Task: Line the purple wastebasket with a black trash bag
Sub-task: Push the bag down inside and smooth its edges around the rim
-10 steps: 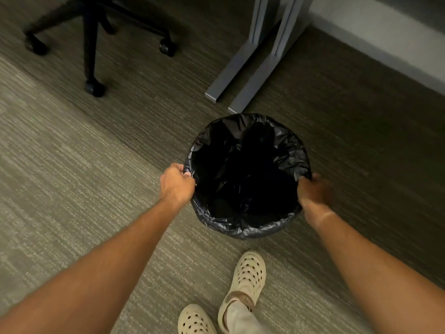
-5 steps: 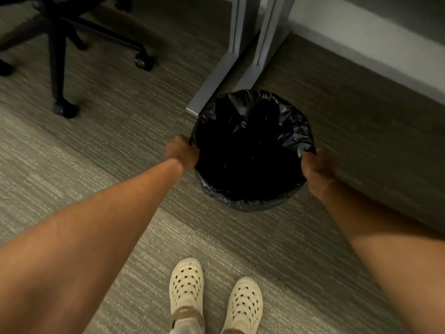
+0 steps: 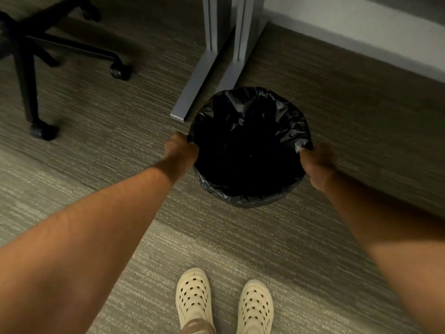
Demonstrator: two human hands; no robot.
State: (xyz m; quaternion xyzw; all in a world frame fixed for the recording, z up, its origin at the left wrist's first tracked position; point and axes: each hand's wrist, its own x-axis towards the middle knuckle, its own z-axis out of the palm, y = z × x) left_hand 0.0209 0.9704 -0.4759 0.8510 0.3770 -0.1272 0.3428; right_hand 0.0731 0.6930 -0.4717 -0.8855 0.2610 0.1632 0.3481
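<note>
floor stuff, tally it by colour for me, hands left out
Black: 2, the bag over the bin and the chair base
Grey: 2, the desk legs and
Cream: 2, the clogs and
Total: 6

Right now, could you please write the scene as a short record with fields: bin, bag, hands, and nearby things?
bin: wastebasket on carpet, wall hidden by bag
bag: black trash bag folded over whole rim
left hand: gripping left rim
right hand: gripping right rim
behind bin: grey desk legs
far left: office chair base
near: two cream clogs
</note>
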